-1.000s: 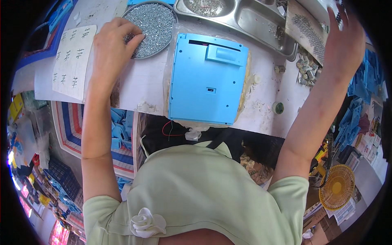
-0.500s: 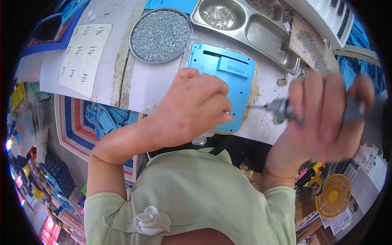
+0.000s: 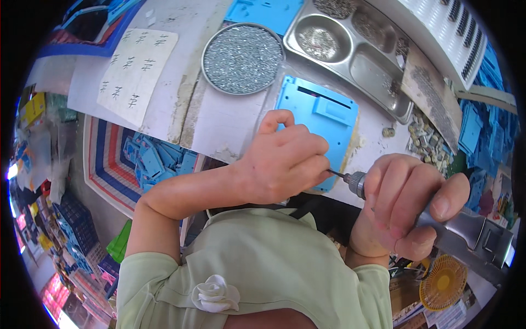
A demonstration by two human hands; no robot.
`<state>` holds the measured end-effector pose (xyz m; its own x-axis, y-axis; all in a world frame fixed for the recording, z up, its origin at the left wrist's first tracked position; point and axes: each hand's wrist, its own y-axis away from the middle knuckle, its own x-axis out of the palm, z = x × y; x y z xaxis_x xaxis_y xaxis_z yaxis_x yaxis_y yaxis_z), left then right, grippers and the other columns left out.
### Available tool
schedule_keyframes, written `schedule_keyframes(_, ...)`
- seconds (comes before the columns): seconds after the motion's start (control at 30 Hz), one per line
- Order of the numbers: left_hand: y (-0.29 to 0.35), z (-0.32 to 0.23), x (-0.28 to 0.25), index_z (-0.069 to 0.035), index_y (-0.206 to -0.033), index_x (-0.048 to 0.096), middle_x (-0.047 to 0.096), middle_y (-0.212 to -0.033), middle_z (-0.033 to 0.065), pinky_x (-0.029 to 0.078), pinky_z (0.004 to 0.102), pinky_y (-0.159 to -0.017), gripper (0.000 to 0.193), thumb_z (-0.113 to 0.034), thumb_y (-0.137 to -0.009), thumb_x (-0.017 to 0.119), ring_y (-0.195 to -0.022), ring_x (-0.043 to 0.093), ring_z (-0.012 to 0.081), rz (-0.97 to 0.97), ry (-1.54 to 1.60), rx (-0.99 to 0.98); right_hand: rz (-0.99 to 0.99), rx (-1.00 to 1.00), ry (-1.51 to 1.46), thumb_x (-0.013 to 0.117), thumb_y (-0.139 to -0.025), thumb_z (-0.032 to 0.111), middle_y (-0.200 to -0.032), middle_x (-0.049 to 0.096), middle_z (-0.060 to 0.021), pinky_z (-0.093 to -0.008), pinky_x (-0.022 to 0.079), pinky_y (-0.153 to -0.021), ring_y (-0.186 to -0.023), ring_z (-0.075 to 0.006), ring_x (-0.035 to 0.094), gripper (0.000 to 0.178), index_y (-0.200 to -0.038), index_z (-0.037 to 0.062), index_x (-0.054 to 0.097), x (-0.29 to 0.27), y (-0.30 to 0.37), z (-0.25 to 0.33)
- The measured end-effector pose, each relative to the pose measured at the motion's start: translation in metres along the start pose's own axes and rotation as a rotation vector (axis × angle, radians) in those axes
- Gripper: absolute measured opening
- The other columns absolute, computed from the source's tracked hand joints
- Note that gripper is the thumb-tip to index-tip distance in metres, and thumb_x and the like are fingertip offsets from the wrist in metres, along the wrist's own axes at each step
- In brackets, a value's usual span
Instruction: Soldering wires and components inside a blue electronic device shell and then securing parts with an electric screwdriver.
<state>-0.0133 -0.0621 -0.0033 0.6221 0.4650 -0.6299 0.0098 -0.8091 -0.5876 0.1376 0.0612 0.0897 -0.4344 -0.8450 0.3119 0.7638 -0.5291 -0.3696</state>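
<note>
A light-blue plastic panel (image 3: pixel 334 129) with a long slot, a raised block and small holes lies on the table. Over its lower left part my left hand (image 3: pixel 290 159) is curled, thumb and forefinger pinched together near the panel's lower edge. What they pinch is too small to make out. My right hand (image 3: pixel 408 203) is wrapped round a grey power screwdriver (image 3: pixel 466 227), held sideways. Its thin bit points left, and the tip meets my left fingertips. A round metal dish (image 3: pixel 204 63) full of small silvery screws stands beyond my left hand.
A steel compartment tray (image 3: pixel 350 68) with small metal parts stands behind the panel. To its right lie a board (image 3: pixel 433 104) of tiny pieces and a heap of small metal parts (image 3: pixel 430 140). A striped bag (image 3: pixel 109 164) of blue pieces stands left, below the table edge.
My right hand has brought the screwdriver's bit to my left fingertips; before, it was blurred and apart from them. My left hand stays pinched over the panel. The whole view has shifted somewhat.
</note>
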Motion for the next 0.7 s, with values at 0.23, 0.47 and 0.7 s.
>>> schedule_keyframes(0.23,-0.005,0.118,-0.055,-0.015,-0.089,0.074,0.066,-0.106,0.0015,0.041,0.0458,-0.088,0.02,-0.028,-0.077,0.082,-0.101,0.061,0.0237,0.055,-0.493,-0.325,-0.112,-0.081,0.026,0.074,-0.095,0.028,-0.065,0.052,0.0022,-0.0305,0.039,-0.055,-0.055,-0.012,0.046,0.032,-0.117,0.0146,0.053,-0.023,-0.003,-0.016)
schedule_keyframes(0.47,-0.012,0.143,-0.067,-0.009,-0.088,0.076,0.072,-0.094,0.0053,0.05,0.0402,-0.083,0.012,-0.019,-0.081,0.078,-0.093,0.067,0.0257,-0.02,-0.373,-0.302,-0.195,-0.054,0.038,0.079,-0.091,0.026,-0.069,0.054,-0.0025,-0.033,0.041,-0.059,-0.058,-0.0153,0.048,0.041,-0.117,0.0113,0.051,-0.027,0.025,-0.012)
schedule_keyframes(0.7,-0.002,0.154,-0.058,-0.005,-0.092,0.074,0.071,-0.09,0.0092,0.053,0.0369,-0.071,0.015,-0.02,-0.089,0.075,-0.081,0.069,0.0277,-0.087,-0.399,-0.449,-0.085,-0.006,0.003,0.077,-0.089,0.008,-0.074,0.059,-0.0057,-0.0369,0.049,-0.063,-0.065,-0.0186,0.055,0.037,-0.118,0.0072,0.054,-0.022,0.063,-0.01)
